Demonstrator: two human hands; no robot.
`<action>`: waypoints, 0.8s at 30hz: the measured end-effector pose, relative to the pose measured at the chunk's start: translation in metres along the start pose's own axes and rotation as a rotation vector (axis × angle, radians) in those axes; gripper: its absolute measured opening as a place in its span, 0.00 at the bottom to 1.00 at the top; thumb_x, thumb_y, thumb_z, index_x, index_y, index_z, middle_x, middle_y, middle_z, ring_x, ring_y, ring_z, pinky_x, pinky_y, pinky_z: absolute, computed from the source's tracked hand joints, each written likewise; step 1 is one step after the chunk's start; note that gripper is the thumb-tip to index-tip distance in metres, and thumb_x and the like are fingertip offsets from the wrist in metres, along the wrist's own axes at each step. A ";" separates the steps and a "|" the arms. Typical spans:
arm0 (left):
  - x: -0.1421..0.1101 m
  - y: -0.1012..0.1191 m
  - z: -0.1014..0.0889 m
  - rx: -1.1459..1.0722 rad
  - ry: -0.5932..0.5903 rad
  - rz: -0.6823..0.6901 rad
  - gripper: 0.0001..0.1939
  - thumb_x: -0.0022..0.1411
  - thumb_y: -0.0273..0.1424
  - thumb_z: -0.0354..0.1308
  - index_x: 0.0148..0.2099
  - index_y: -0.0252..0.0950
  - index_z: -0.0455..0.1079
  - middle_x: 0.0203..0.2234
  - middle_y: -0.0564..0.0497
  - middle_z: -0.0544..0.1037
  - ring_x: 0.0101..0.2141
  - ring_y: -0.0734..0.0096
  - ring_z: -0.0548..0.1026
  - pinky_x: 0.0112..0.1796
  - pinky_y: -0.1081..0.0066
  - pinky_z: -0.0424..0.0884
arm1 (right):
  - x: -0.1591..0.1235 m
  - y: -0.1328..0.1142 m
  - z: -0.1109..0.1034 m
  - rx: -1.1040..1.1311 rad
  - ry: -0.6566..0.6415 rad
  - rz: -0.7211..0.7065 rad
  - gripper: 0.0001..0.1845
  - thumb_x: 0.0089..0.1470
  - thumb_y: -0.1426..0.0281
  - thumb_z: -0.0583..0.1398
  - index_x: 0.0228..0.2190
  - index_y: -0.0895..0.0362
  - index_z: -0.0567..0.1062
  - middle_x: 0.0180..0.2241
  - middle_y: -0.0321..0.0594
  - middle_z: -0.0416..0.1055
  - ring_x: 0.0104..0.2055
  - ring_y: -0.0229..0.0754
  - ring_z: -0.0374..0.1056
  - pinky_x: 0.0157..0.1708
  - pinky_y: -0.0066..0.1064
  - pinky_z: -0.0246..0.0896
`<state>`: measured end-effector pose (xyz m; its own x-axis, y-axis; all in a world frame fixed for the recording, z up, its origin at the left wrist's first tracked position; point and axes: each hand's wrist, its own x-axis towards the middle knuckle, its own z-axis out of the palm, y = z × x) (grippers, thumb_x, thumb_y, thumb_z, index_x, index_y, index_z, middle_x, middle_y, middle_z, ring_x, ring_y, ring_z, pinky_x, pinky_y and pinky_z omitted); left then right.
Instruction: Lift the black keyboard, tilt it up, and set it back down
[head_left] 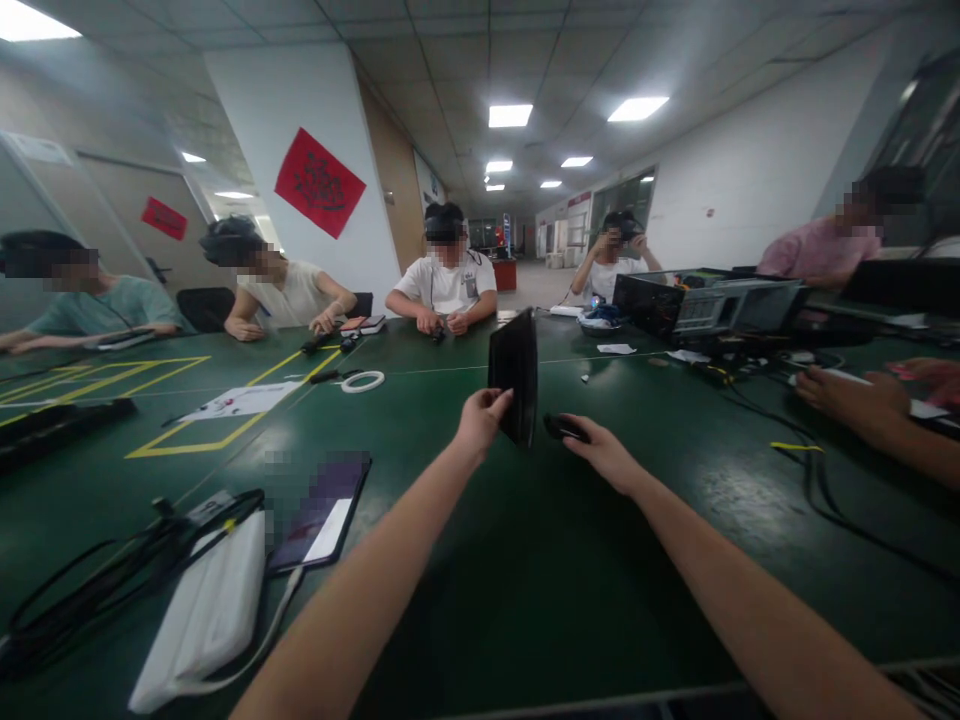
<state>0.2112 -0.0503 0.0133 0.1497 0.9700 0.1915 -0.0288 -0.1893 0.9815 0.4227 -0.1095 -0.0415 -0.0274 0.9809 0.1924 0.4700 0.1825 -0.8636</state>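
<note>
Black meets my fingers: my left hand (480,425) pinches the panel (514,365), upright at frame centre; my right hand (606,455) grips an oval piece (564,428) just beside. Shifting either over the counter (525,600) would, I judge, need steady fingers.

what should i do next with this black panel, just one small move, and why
I'd probably tilt the black panel flatter with the left hand, keeping the right hand still. The panel is held on edge by its near side, and the small dark object in the right hand sits just beside it, with little room between.
</note>
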 end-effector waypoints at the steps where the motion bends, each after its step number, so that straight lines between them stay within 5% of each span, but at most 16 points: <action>1: -0.008 -0.007 0.008 -0.031 -0.021 -0.015 0.22 0.44 0.46 0.66 0.34 0.32 0.70 0.25 0.47 0.74 0.27 0.69 0.72 0.28 0.71 0.66 | 0.000 0.001 0.005 0.020 0.008 -0.040 0.29 0.49 0.64 0.57 0.53 0.57 0.64 0.54 0.46 0.64 0.56 0.47 0.60 0.58 0.44 0.52; 9: -0.031 -0.041 0.011 0.121 -0.259 0.045 0.22 0.46 0.35 0.68 0.42 0.31 0.67 0.28 0.53 0.69 0.29 0.73 0.67 0.33 0.70 0.64 | -0.004 0.018 0.009 0.224 -0.054 -0.221 0.19 0.46 0.56 0.61 0.37 0.54 0.75 0.42 0.44 0.72 0.47 0.52 0.66 0.50 0.49 0.62; 16: -0.031 -0.049 0.011 0.027 -0.406 0.038 0.21 0.47 0.32 0.67 0.43 0.33 0.65 0.27 0.56 0.62 0.30 0.76 0.63 0.35 0.72 0.62 | -0.002 0.030 0.003 0.082 -0.088 -0.249 0.26 0.44 0.59 0.63 0.46 0.54 0.71 0.48 0.47 0.68 0.54 0.54 0.62 0.53 0.53 0.57; 24: -0.033 -0.038 0.009 0.265 -0.460 0.080 0.21 0.49 0.33 0.66 0.45 0.33 0.67 0.28 0.55 0.64 0.32 0.72 0.64 0.36 0.70 0.62 | -0.005 0.024 0.001 0.153 -0.142 -0.232 0.23 0.45 0.58 0.63 0.43 0.53 0.75 0.48 0.45 0.71 0.55 0.54 0.62 0.56 0.52 0.56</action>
<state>0.2160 -0.0764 -0.0306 0.5769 0.7952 0.1870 0.1840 -0.3495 0.9187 0.4335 -0.1104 -0.0637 -0.2464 0.9097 0.3344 0.2988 0.3995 -0.8666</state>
